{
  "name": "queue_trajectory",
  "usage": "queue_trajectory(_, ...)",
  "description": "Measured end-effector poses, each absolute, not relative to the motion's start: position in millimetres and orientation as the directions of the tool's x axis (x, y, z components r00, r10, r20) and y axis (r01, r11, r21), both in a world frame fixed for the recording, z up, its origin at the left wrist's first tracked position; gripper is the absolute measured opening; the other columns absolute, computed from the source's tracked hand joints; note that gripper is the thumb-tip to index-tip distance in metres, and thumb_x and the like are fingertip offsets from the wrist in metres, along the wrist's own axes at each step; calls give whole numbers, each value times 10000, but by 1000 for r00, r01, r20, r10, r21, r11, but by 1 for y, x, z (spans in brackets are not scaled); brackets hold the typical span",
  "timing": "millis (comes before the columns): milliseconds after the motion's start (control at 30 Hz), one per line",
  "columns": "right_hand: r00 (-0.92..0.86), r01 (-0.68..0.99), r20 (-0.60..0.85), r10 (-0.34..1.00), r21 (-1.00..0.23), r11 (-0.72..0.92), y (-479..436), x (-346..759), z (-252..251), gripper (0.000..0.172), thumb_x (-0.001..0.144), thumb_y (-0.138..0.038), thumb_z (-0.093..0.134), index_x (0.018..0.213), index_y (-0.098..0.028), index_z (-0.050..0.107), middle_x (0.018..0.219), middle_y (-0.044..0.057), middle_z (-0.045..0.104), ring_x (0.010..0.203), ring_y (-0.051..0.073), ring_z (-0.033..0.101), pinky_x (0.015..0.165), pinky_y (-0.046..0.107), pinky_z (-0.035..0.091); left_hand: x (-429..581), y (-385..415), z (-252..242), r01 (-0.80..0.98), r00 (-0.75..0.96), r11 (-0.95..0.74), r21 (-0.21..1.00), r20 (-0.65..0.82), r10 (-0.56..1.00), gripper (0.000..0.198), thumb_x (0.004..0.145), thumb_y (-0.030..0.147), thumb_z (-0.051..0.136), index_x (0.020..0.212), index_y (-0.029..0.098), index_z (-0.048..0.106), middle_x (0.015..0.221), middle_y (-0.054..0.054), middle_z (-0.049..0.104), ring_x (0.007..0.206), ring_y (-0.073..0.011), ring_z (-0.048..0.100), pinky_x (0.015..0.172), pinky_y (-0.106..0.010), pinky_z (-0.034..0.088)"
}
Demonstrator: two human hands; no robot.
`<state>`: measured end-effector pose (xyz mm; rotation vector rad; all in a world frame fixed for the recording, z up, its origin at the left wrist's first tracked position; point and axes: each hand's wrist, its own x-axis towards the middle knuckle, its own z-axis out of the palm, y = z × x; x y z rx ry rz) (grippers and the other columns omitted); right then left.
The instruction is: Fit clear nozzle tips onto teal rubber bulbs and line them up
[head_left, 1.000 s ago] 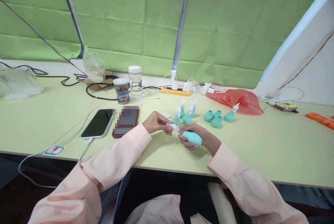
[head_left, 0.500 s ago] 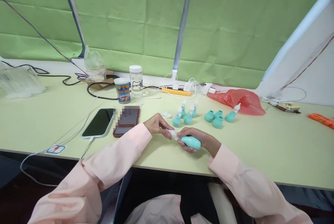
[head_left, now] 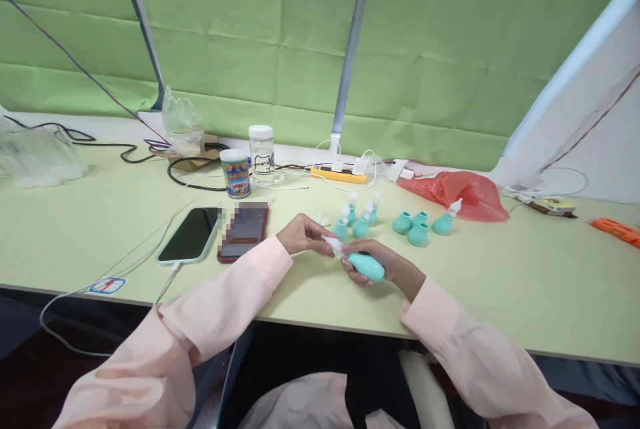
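My right hand (head_left: 379, 256) is closed around a teal rubber squeeze bulb (head_left: 369, 267), its rounded end toward the right. A whitish translucent nozzle tip (head_left: 332, 243) points up and left from the bulb's neck, pinched by the thumb and fingers of my left hand (head_left: 307, 234). Whether the nozzle is fully seated on the bulb cannot be made out. Just beyond my hands stand several teal bulbs with white tips (head_left: 361, 227). To their right are several bare teal bulbs (head_left: 418, 234) with open necks, and one tipped bulb (head_left: 443, 223) leaning. Small white pieces (head_left: 321, 220) lie behind my left hand.
Two phones (head_left: 189, 237) lie at left, one with a white charging cable (head_left: 167, 282). Behind them stand a printed paper cup (head_left: 237, 175) and a clear bottle (head_left: 262, 154). A yellow power strip (head_left: 338, 175), a red plastic bag (head_left: 457, 194) and an orange tool (head_left: 616, 232) lie farther back and right.
My left fingers have shifted slightly on the nozzle, so more of its tip shows. The nozzle now angles more upward. My right hand keeps its hold on the bulb.
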<state>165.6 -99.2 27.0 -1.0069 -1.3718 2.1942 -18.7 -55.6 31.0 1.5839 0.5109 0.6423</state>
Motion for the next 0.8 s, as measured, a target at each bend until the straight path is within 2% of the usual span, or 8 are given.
queue_trajectory(167, -527, -54, -111, 842, -985, -164, -102, 162, 37, 260, 744, -339, 381, 660, -121, 496, 453, 13, 499, 387, 95, 450, 392, 218, 334, -15, -61, 40, -181, 539, -210, 961, 276, 796, 518, 575, 284, 627, 1045, 96, 515, 699, -75, 642, 611, -151, 596, 616, -296, 488)
queue_trajectory(233, -423, -47, 3, 906, -999, -18, -102, 163, 40, 247, 730, -347, 413, 666, -126, 503, 490, 19, 517, 416, 108, 470, 436, 244, 364, -17, -59, 42, -160, 419, -252, 954, 297, 858, 478, 616, 322, 575, 1029, 88, 520, 691, -78, 636, 574, -140, 585, 592, -288, 479)
queue_trajectory(333, -224, 75, 199, 954, -972, 221, -101, 167, 41, 227, 692, -362, 473, 684, -140, 520, 587, 28, 541, 512, 135, 507, 521, 281, 399, -22, -55, 43, 101, 266, -377, 921, 340, 902, 346, 660, 339, 492, 866, 81, 597, 634, -78, 625, 516, -131, 556, 547, -263, 452)
queue_trajectory(433, 56, 433, 525, 849, -779, 453, -101, 171, 37, 207, 639, -361, 535, 655, -155, 527, 632, 30, 536, 612, 154, 504, 605, 291, 388, -27, -52, 43, 548, 246, -534, 644, 486, 838, 268, 675, 292, 439, 770, 131, 630, 657, -65, 628, 568, -147, 554, 583, -265, 418)
queue_trajectory(500, 168, 676, 710, 684, -588, 444, -100, 174, 34, 198, 623, -360, 546, 639, -164, 522, 625, 25, 522, 625, 153, 484, 628, 290, 370, -30, -52, 43, 746, 277, -534, 399, 544, 792, 274, 686, 279, 403, 798, 166, 627, 709, -58, 630, 651, -177, 561, 598, -276, 397)
queue_trajectory(567, 195, 804, 790, 581, -468, 366, -98, 176, 33, 190, 632, -358, 532, 640, -168, 520, 622, 22, 517, 613, 146, 473, 628, 287, 359, -32, -51, 43, 853, 284, -462, 241, 529, 800, 298, 693, 302, 382, 836, 181, 614, 744, -65, 626, 707, -209, 560, 584, -288, 387)
queue_trajectory(700, 246, 881, 824, 510, -409, 236, -92, 184, 36, 197, 628, -363, 524, 639, -167, 539, 710, 38, 521, 643, 146, 477, 628, 282, 357, -33, -49, 40, 935, 303, -352, 53, 401, 865, 350, 684, 372, 378, 863, 168, 599, 776, -100, 611, 741, -257, 554, 585, -325, 386)
queue_trajectory(800, 310, 881, 801, 512, -444, 161, -85, 192, 38, 239, 598, -389, 544, 668, -161, 564, 757, 53, 505, 672, 157, 473, 624, 288, 361, -31, -47, 36, 929, 357, -368, -25, 311, 881, 358, 686, 367, 381, 911, 169, 576, 844, -112, 597, 797, -263, 543, 621, -337, 390)
